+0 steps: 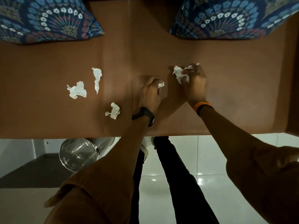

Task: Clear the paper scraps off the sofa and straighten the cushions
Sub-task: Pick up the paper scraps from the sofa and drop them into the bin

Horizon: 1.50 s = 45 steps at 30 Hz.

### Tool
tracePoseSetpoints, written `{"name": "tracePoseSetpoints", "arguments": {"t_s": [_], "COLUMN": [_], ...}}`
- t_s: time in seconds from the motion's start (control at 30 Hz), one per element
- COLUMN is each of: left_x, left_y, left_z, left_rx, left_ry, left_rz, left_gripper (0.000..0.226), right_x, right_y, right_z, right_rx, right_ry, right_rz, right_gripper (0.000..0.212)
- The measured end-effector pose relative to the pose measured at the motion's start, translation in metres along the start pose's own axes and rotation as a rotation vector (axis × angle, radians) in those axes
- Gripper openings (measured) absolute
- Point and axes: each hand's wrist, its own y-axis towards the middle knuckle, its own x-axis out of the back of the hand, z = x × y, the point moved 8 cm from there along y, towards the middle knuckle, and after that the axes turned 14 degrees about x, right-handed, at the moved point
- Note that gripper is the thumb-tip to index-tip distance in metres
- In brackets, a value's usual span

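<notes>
Clearing partly done: right hand (195, 81) clutches a crumpled wad (180, 73), left hand (151, 92) pinches a small scrap (161, 85). Three scraps (77, 90) remain on the sofa seat (48, 62); cushions (43, 20) untouched, bin (80, 152) beside.

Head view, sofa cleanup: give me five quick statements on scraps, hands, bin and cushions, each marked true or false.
1. Three paper scraps lie loose on the sofa seat, left of the hands. True.
2. The right hand is empty. False: its fingers are closed on crumpled white paper.
3. The left hand holds a small bit of paper. True.
4. The metal bin stands on the seat. False: it is on the floor below the seat's front edge.
5. One patterned cushion is visible. False: there are two, one at each top corner.
</notes>
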Motion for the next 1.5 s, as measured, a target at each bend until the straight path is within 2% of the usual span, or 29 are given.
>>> {"name": "tracePoseSetpoints", "arguments": {"t_s": [0.13, 0.27, 0.43, 0.57, 0.7, 0.83, 0.97, 1.1, 1.17, 1.27, 1.37, 1.43, 1.5], "left_x": [-0.012, -0.001, 0.064, 0.148, 0.196, 0.185, 0.132, 0.085, 0.079, 0.093, 0.131, 0.159, 0.174], "left_y": [0.010, -0.004, -0.047, -0.110, -0.181, -0.225, -0.228, -0.213, -0.209, -0.203, -0.194, -0.189, -0.175], "left_z": [0.005, 0.020, 0.072, 0.163, 0.287, 0.409, 0.495, 0.542, 0.551, 0.533, 0.484, 0.439, 0.393], "left_rx": [0.052, 0.066, 0.126, 0.185, 0.338, 0.535, 0.679, 0.709, 0.727, 0.655, 0.477, 0.337, 0.202], "left_ry": [-0.059, -0.171, -0.421, -0.507, -0.502, -0.449, -0.480, -0.379, -0.302, -0.288, 0.015, 0.079, 0.077], "left_rz": [0.019, -0.013, -0.111, -0.268, -0.381, -0.362, -0.189, 0.062, 0.041, -0.071, -0.228, -0.365, -0.404], "left_gripper": [0.024, 0.021, 0.017, 0.018, 0.017, 0.014, 0.036, 0.064, 0.072, 0.072, 0.064, 0.057, 0.058], "right_x": [0.001, -0.005, -0.028, -0.067, -0.146, -0.255, -0.352, -0.425, -0.434, -0.404, -0.334, -0.278, -0.224], "right_y": [-0.005, -0.032, -0.081, -0.131, -0.196, -0.251, -0.278, -0.285, -0.284, -0.276, -0.260, -0.242, -0.215], "right_z": [0.001, 0.042, 0.133, 0.240, 0.340, 0.386, 0.392, 0.374, 0.367, 0.368, 0.375, 0.374, 0.360], "right_rx": [-0.015, 0.017, 0.085, 0.187, 0.305, 0.270, 0.353, 0.460, 0.498, 0.509, 0.599, 0.637, 0.611], "right_ry": [0.022, 0.132, 0.238, 0.368, 0.458, 0.426, 0.268, 0.043, 0.007, 0.082, 0.049, 0.041, 0.027], "right_rz": [-0.011, -0.083, -0.147, -0.152, 0.031, 0.339, 0.542, 0.794, 0.839, 0.711, 0.406, 0.168, -0.022], "right_gripper": [0.020, 0.010, 0.009, 0.009, 0.015, 0.016, 0.019, 0.049, 0.053, 0.043, 0.032, 0.022, 0.017]}}
